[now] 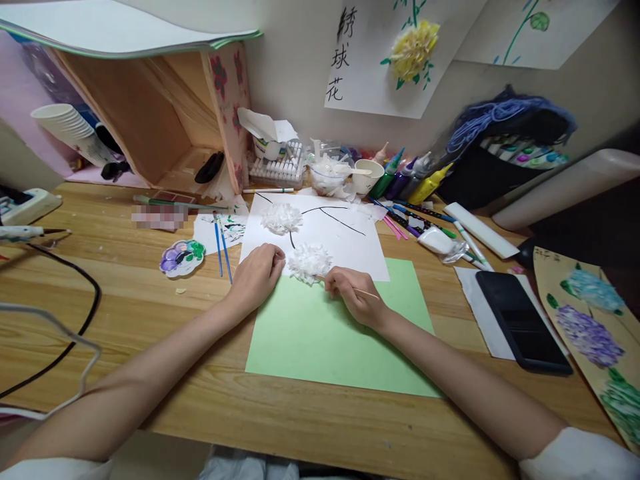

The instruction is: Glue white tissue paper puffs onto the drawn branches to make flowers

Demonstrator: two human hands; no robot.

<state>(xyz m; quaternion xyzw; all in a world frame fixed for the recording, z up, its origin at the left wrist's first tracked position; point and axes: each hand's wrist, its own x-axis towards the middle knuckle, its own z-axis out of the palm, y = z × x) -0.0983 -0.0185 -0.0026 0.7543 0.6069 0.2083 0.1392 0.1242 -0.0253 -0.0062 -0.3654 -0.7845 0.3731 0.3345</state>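
Observation:
In the head view my right hand (353, 293) is closed around a thin wooden stick (367, 293), whose front end reaches the right edge of a white paper-petal flower (310, 261). My left hand (257, 273) rests at the left edge of a white sheet (345, 250), fingers curled in, with nothing visible in them. A second white petal flower (281, 218) sits higher on that sheet, near black drawn stem lines. Beneath the white sheet's lower part lies a light green sheet (330, 340), under my right hand.
A paint palette (183, 259) and two blue brushes (219, 247) lie left. At the back are a bowl of white scraps (327, 175), a paper cup (369, 177) and paint bottles (400, 177). A phone (523, 323) lies right; a black cable (93, 300) crosses the left side.

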